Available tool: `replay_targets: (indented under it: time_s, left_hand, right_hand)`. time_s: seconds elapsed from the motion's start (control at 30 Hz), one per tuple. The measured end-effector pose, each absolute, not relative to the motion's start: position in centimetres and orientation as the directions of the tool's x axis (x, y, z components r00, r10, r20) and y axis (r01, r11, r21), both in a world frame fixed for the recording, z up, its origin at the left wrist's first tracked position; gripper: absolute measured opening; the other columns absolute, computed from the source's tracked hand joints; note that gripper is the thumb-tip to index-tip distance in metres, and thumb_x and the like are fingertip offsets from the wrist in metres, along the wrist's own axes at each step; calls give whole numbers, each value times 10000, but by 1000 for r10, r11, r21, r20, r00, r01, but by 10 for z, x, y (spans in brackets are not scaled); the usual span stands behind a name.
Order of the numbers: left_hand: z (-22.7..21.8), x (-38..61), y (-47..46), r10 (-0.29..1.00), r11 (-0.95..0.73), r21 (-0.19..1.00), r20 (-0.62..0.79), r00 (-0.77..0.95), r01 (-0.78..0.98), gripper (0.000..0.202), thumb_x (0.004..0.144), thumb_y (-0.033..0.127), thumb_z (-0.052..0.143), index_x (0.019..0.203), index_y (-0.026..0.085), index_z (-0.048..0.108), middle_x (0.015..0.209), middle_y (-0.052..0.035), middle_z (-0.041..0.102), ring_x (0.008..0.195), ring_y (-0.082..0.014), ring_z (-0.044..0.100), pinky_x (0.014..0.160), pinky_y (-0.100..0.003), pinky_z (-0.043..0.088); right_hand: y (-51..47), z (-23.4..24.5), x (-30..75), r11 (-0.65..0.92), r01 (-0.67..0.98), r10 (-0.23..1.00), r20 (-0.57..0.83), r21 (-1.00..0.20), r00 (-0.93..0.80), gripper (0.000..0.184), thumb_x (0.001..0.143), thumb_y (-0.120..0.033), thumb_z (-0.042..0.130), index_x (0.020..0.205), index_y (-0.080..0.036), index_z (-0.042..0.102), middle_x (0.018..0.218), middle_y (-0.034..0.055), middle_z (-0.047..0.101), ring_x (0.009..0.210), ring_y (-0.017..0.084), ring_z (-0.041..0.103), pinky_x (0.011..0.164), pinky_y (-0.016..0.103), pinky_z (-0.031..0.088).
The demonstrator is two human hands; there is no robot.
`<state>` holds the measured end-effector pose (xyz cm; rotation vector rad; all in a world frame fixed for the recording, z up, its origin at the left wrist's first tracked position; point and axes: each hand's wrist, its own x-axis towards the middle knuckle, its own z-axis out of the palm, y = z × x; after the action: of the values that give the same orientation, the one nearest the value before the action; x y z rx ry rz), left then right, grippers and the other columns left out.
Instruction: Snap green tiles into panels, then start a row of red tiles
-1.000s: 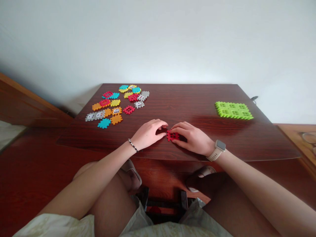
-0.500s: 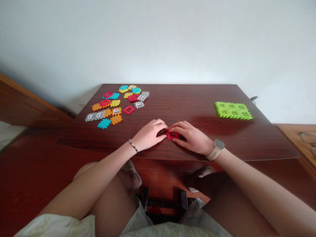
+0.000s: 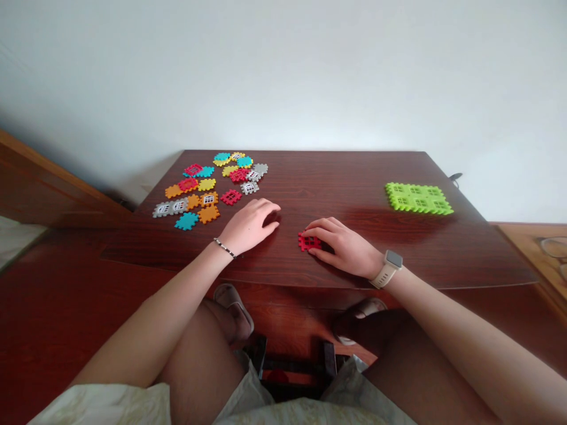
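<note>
A small red toothed tile (image 3: 306,242) lies near the front of the dark wooden table (image 3: 336,177). My right hand (image 3: 343,248), with a watch on its wrist, pinches that tile between thumb and fingers. My left hand (image 3: 250,224) hovers over the table to the left of it, fingers loosely curved and holding nothing, between the red tile and a spread of loose coloured tiles (image 3: 208,186). The nearest loose ones are another red tile (image 3: 231,196) and an orange tile (image 3: 209,213).
A flat green panel of joined tiles (image 3: 419,198) lies at the table's right. Behind the table is a white wall. My knees and sandalled feet are under the front edge. A wooden surface with a glass object (image 3: 553,247) stands at far right.
My left hand has let go of the red tile and moved left and back toward the loose tiles. My right hand stays on the red tile.
</note>
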<state>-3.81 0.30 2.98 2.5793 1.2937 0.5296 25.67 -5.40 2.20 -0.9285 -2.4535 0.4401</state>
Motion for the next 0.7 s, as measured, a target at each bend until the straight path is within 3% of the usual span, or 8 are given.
replay_targets:
  time_s: [0.2, 0.37, 0.7]
  left_hand:
    - [26, -86, 36, 920, -345, 173, 255, 296, 923, 442, 997, 312, 644, 1414, 168, 624, 1413, -161, 678, 1339, -364, 599, 1207, -525, 468]
    - [24, -108, 46, 972, -169, 152, 191, 139, 974, 515, 987, 331, 627, 1459, 129, 584, 1415, -200, 688, 1331, -380, 633, 1195, -523, 482]
    - [28, -103, 41, 958, -266, 155, 156, 242, 951, 421, 953, 276, 647, 1362, 180, 670, 1353, -157, 725, 1246, -365, 677, 1145, -505, 521]
  right_hand:
    - [-56, 22, 259, 724, 528, 678, 318, -444, -662, 318, 1106, -359, 610, 1401, -280, 697, 1348, 124, 713, 1241, 311, 669, 1113, 543, 579]
    - [-57, 22, 261, 725, 523, 677, 328, -448, -659, 317, 1100, -361, 617, 1389, -270, 709, 1343, 132, 719, 1237, 316, 674, 1107, 546, 585]
    - [-56, 24, 260, 723, 527, 679, 319, -448, -661, 318, 1095, -356, 625, 1391, -273, 706, 1351, 131, 720, 1244, 318, 676, 1110, 549, 584]
